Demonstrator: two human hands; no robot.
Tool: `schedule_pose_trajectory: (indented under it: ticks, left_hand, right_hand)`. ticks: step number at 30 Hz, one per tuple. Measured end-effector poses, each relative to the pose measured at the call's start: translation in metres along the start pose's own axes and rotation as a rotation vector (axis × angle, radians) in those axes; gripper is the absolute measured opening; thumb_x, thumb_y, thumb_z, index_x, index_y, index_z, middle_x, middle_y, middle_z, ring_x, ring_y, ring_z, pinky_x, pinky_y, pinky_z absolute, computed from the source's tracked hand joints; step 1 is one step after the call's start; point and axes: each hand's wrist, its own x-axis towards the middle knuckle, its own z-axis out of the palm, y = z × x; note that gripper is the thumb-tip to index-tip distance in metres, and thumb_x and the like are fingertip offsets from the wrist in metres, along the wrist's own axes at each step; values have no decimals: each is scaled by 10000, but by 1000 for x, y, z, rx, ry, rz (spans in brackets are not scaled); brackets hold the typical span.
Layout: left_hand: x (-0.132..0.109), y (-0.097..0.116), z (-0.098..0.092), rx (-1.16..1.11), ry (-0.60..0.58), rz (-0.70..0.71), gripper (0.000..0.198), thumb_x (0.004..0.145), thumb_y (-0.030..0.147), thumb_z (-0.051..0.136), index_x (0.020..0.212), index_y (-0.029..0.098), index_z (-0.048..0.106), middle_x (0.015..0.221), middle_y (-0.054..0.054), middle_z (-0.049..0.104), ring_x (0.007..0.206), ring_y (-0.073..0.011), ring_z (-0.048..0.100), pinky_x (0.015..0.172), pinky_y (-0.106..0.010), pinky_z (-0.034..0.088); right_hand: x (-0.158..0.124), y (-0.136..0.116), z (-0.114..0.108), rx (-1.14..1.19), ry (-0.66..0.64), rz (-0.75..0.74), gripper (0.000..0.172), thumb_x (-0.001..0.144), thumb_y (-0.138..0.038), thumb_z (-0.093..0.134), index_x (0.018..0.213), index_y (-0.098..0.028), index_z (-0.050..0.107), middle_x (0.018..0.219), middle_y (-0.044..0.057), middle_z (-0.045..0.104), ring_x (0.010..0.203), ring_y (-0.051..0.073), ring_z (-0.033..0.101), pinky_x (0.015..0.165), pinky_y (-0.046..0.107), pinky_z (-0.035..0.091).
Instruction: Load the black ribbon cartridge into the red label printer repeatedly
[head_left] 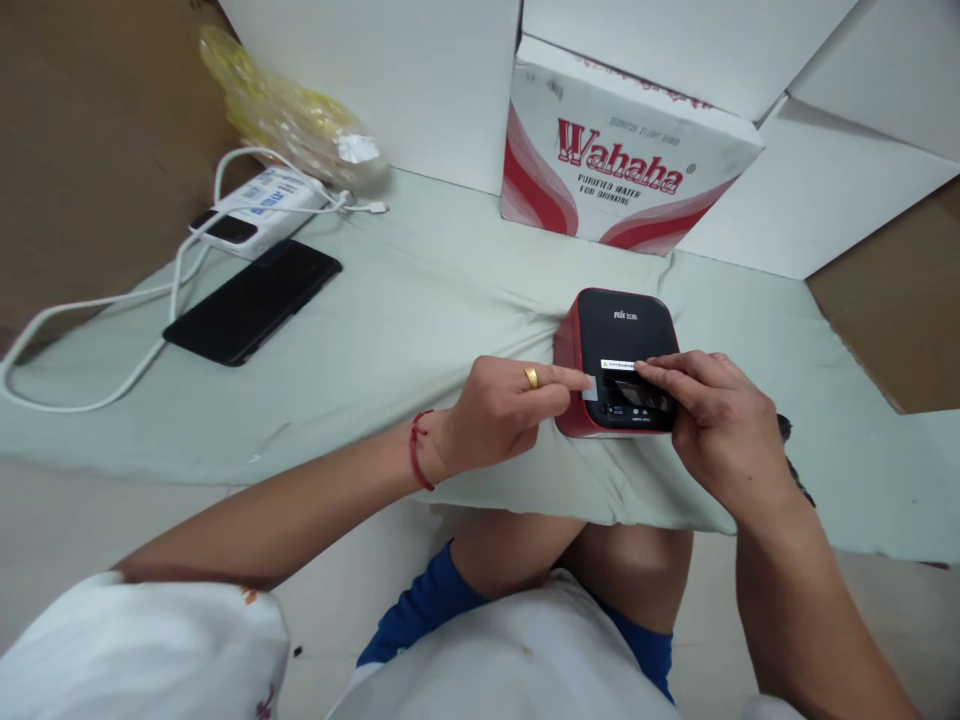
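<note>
Pale green cloth (465,290) spread out beneath the fingers, white-and-red Wahaha carton (630,165) beyond their tips. Directly under both sets of fingertips — black-and-red device (630,335), resting on the cloth. Left hand (510,405) with index finger straight, touching the silvery patch (589,391) at the device's left edge, other fingers curled; impossible to tell if pinching. Right hand (724,415) with fingers pressed together, tips at the white label (616,365). Well left of the fingers — black phone (255,300).
</note>
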Motion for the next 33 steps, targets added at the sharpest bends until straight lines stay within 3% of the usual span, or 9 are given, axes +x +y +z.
schedule_pose_trajectory:
  ticks: [6, 12, 16, 21, 24, 28, 31, 33]
  left_hand:
    - [3, -2, 2, 100, -47, 75, 257, 811, -17, 391, 696, 181, 509, 1058, -22, 824, 691, -89, 719, 585, -185, 500]
    - [2, -9, 4, 126, -110, 74, 259, 849, 17, 388, 806, 180, 584, 1051, -16, 810, 693, -86, 696, 562, -184, 437]
    - [0, -14, 17, 83, -169, -18, 268, 940, 104, 357, 834, 188, 588, 884, -25, 756, 683, -99, 668, 612, -184, 475]
    - [-9, -18, 37, 49, -145, -62, 269, 979, 160, 377, 767, 187, 540, 798, -26, 681, 663, -107, 639, 640, -201, 506]
    - [-18, -16, 42, 31, -56, 9, 227, 930, 71, 391, 809, 174, 552, 941, -45, 734, 737, -99, 683, 667, -198, 521]
    - [-24, -14, 41, 110, 76, 105, 227, 863, 3, 417, 755, 172, 522, 1129, -40, 766, 703, -79, 670, 624, -213, 495]
    - [-21, -14, 38, 136, 170, 150, 234, 889, 27, 446, 721, 182, 496, 1115, -31, 768, 695, -83, 640, 636, -234, 483]
    - [-19, -13, 36, 139, 201, 148, 202, 909, 54, 454, 774, 191, 515, 1111, -49, 746, 737, -104, 633, 686, -253, 502]
  right_hand:
    - [-20, -14, 3, 194, 129, -85, 654, 791, 92, 413, 1287, -228, 695, 1248, 106, 710, 1141, 264, 649, 975, 473, 551]
    - [-49, -31, 4, 233, 90, -113, 803, 816, 102, 414, 1506, -290, 533, 1304, 114, 671, 1230, 281, 615, 1012, 511, 529]
    - [-51, -38, 7, 180, 127, -90, 761, 850, 89, 436, 1498, -297, 540, 1280, 117, 681, 1199, 282, 629, 1003, 512, 531]
    - [-48, -41, -1, 138, 118, -88, 646, 898, 39, 468, 1428, -310, 587, 1236, 101, 706, 1126, 271, 666, 953, 475, 542]
    - [-33, -28, -15, 191, 32, -74, 478, 935, -36, 509, 1304, -300, 659, 1194, 67, 733, 1058, 238, 706, 905, 400, 558]
    - [21, -5, -20, 94, -102, 80, 352, 949, -136, 471, 1138, -255, 743, 1108, 48, 766, 836, 205, 743, 732, 337, 554]
    - [69, -5, -6, -212, -407, 189, 351, 943, -222, 512, 1200, -258, 747, 1157, 89, 773, 963, 301, 736, 754, 378, 529]
    - [91, -11, 5, -298, -562, 213, 362, 927, -227, 536, 1234, -226, 727, 1236, 142, 748, 1024, 327, 720, 770, 377, 516]
